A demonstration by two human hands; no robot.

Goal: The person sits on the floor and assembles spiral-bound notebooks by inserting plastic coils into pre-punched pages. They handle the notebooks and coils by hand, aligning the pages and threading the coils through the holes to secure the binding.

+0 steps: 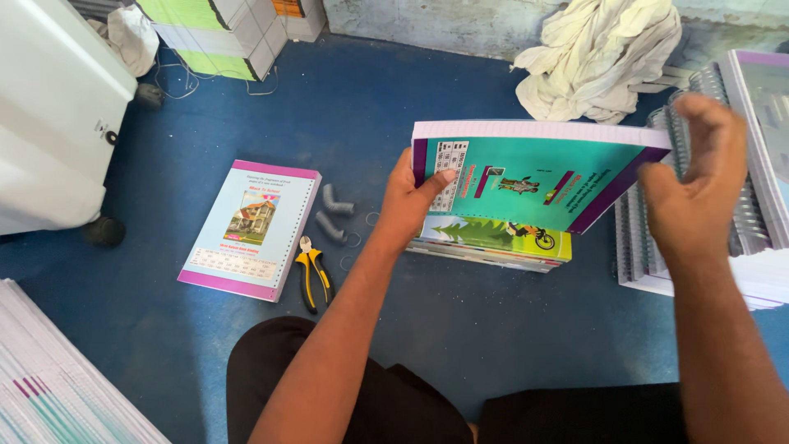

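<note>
— What grips the teal notebook (pixel 526 177)?
— Left hand (pixel 411 205), thumb pinching its nine o'clock edge, tilting it above the stack (pixel 493 242). Right hand (pixel 694 197), fingers loosely spread, hovers at three o'clock.

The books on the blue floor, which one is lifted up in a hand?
The teal-covered book with purple edges: the left hand grips its left edge and holds it tilted above the stack. The pink-edged book lies flat beside the pliers, untouched.
</note>
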